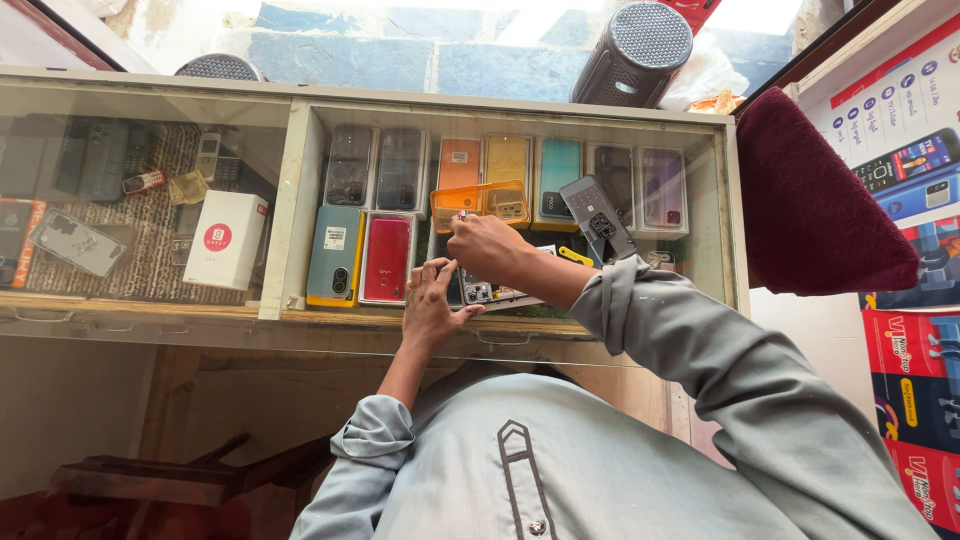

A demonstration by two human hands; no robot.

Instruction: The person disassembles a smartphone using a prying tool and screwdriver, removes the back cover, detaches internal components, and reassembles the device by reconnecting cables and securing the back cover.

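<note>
The left hand (432,300) lies flat with fingers spread on an opened phone (487,293), pinning it to the glass desk (290,330) so it cannot slide. The right hand (487,245) hovers just above, fingertips pinched on a small metal tool (462,215), too small to identify. Just right lies a grey phone back cover (597,215); just beyond the hands, a clear orange case (480,200). Under the smooth glass, glossy phones (385,258) sit in rows.
</note>
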